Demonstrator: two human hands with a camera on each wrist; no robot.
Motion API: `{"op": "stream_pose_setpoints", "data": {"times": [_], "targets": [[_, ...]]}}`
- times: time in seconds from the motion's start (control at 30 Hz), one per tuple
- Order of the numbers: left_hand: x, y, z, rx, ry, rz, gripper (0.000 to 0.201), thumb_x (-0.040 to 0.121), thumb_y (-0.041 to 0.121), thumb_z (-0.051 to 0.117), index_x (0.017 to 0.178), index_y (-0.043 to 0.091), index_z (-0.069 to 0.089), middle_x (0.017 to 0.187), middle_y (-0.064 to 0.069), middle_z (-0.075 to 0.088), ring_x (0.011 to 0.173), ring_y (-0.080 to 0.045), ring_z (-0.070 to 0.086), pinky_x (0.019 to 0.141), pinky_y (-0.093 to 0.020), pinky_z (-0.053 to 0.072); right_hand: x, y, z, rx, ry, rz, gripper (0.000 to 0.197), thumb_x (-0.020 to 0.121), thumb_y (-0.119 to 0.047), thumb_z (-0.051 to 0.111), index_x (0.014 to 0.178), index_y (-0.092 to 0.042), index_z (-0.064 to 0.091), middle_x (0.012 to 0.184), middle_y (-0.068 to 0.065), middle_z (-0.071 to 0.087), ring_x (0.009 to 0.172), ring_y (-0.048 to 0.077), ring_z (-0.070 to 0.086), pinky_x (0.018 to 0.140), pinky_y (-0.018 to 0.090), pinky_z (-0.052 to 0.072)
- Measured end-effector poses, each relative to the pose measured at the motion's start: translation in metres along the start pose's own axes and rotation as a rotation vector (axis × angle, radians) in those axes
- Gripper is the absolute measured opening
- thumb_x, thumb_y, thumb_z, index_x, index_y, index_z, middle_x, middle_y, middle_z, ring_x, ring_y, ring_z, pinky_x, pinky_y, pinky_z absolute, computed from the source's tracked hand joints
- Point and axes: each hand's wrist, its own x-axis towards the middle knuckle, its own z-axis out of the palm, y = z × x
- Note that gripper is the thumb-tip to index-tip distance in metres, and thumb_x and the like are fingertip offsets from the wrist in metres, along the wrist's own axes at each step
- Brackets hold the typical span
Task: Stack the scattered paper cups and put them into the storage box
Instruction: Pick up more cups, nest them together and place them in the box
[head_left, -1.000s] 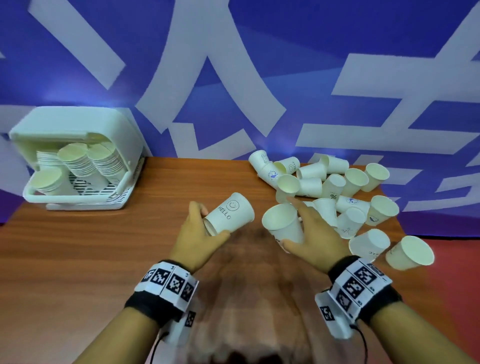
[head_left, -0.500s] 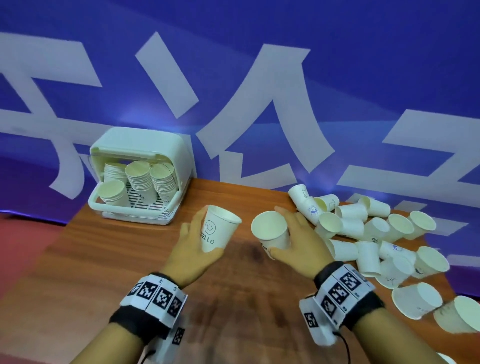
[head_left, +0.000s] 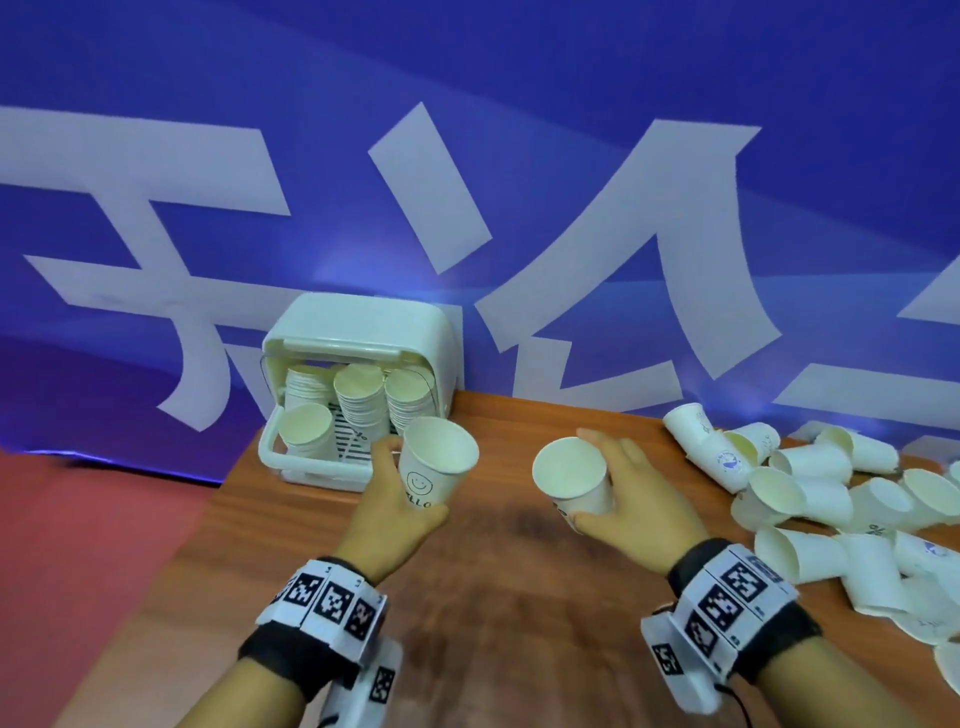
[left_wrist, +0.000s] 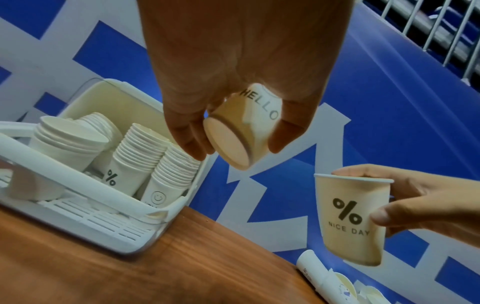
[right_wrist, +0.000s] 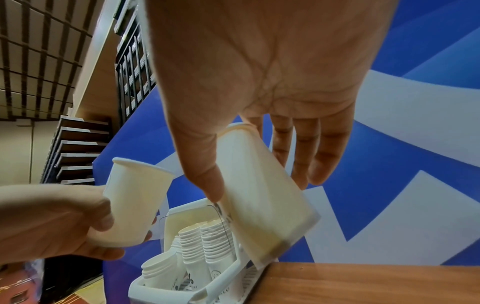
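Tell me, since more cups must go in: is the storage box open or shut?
Open. The storage box shows its front uncovered, with stacks of paper cups visible inside.

The cup in the left hand is white with a black smiley and "HELLO". The right hand's cup is white with a black percent sign. The box is white, the table reddish-brown wood, the far wall blue with white strokes.

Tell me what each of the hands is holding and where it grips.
Left hand grips the HELLO smiley cup around its lower wall near the base. Right hand holds the NICE DAY cup by its side wall.
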Motion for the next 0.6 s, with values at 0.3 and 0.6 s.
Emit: {"op": "stream_pose_setpoints", "data": {"times": [0.3, 0.6], "targets": [[0.076, -0.064, -0.108, 0.002, -0.263, -0.008, 0.066, 0.072, 0.000, 0.073, 0.119, 0.021, 0.031, 0.101, 0.007, 0.048, 0.086, -0.002, 0.051, 0.062, -0.005, 0.040, 0.065, -0.110, 0.083, 0.023, 0.013, 0.094, 0.087, 0.070, -0.041, 0.070, 0.142, -0.036, 0.022, 0.132, -0.007, 0.038, 0.116, 0.019, 0.049, 0.090, 0.038, 0.047], [0.112, -0.105, -0.166, 0.165, -0.239, 0.033, 0.081, 0.052, 0.035, 0.072, 0.124, 0.022, 0.039, 0.119, 0.004, 0.036, 0.108, -0.005, 0.033, 0.083, -0.005, 0.032, 0.095, -0.159, 0.115, 0.046, -0.001, 0.101, 0.080, 0.072, -0.040, 0.068, 0.140, -0.038, 0.024, 0.126, -0.008, 0.038, 0.112, 0.018, 0.051, 0.087, 0.037, 0.049]]}}
